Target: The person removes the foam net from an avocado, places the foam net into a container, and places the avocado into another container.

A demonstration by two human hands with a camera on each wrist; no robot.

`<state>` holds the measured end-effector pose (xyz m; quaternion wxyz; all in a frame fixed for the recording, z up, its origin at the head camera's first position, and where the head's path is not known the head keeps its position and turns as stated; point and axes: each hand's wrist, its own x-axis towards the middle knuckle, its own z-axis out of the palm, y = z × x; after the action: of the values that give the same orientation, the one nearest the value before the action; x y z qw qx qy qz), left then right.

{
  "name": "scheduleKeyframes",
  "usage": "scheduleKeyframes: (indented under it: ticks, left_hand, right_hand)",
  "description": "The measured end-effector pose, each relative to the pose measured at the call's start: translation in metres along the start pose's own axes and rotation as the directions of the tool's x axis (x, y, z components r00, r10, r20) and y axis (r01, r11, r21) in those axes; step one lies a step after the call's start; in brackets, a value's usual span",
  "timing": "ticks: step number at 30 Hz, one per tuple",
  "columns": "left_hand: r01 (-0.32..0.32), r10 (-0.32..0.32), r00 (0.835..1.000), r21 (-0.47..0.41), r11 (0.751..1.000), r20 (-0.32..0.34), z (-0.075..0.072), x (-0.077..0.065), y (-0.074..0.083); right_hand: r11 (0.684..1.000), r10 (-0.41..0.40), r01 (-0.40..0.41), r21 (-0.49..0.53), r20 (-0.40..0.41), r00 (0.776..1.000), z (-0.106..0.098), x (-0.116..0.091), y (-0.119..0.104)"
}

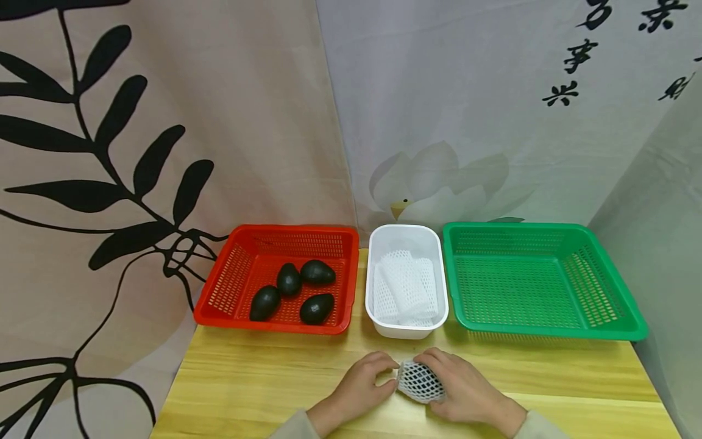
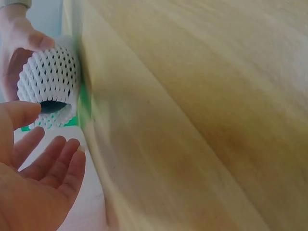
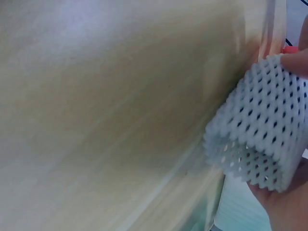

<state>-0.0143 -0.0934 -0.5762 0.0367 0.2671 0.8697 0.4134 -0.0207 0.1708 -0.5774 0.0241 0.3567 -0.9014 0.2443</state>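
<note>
A white foam fruit net (image 1: 421,382) is held over the near part of the wooden table, between the two hands. My right hand (image 1: 466,387) grips it, thumb on one side and fingers on the other. Inside the net's mouth, a dark avocado (image 2: 53,106) shows in the left wrist view; the net hides most of it. My left hand (image 1: 364,384) is at that mouth, its thumb (image 2: 24,113) right at the avocado and the other fingers loosely bent and apart. In the right wrist view the net's other end gapes, with a hollow inside.
A red basket (image 1: 274,327) with several avocados (image 1: 317,309) stands at the back left. Beside it, a white container (image 1: 407,332) holds white foam nets (image 1: 403,286). At the back right is a green basket (image 1: 548,332). A printed curtain (image 1: 263,122) hangs behind the table (image 1: 247,378).
</note>
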Motion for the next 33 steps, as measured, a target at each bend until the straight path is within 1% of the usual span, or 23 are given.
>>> scheduleKeyframes:
  ticks: [5, 9, 13, 17, 21, 24, 26, 28, 33]
  left_hand:
    - [0.025, -0.025, 0.999, -0.015, 1.000, 0.036, 0.003, 0.001, -0.001]
    - [0.019, -0.016, 0.999, -0.055, 0.998, 0.047, 0.005, 0.002, 0.000]
    - [0.010, -0.005, 0.999, -0.102, 0.995, 0.047, 0.007, 0.002, 0.001]
    - [0.007, -0.004, 1.000, -0.136, 0.991, 0.027, 0.008, 0.003, 0.003]
    - [-0.020, 0.021, 1.000, -0.202, 0.979, 0.005, 0.011, 0.004, 0.005]
    - [-0.024, 0.028, 1.000, -0.244, 0.969, 0.013, 0.012, 0.005, 0.006]
    - [-0.016, 0.025, 0.999, -0.238, 0.971, 0.033, 0.013, 0.005, 0.007]
    - [-0.004, 0.017, 0.998, -0.213, 0.977, 0.059, 0.014, 0.005, 0.007]
    - [0.044, -0.021, 0.990, -0.167, 0.985, 0.138, 0.017, 0.005, 0.009]
  right_hand:
    - [1.000, 0.013, -0.013, 0.005, 0.020, 1.000, -0.001, -0.002, -0.001]
    - [0.997, 0.070, -0.072, 0.041, 0.058, 0.996, -0.006, -0.008, -0.001]
    - [0.987, 0.142, -0.148, 0.070, 0.078, 0.987, -0.011, -0.016, 0.000]
    - [0.976, 0.188, -0.197, 0.093, 0.090, 0.978, -0.014, -0.023, 0.003]
    - [0.969, 0.214, -0.223, 0.109, 0.092, 0.973, -0.013, -0.028, 0.005]
    - [0.969, 0.214, -0.220, 0.110, 0.069, 0.974, -0.013, -0.031, 0.007]
    - [0.970, 0.205, -0.210, 0.124, 0.053, 0.977, -0.013, -0.032, 0.007]
    - [0.968, 0.196, -0.201, 0.151, 0.046, 0.979, -0.012, -0.032, 0.008]
    - [0.951, 0.187, -0.193, 0.242, 0.046, 0.981, -0.010, -0.034, 0.009]
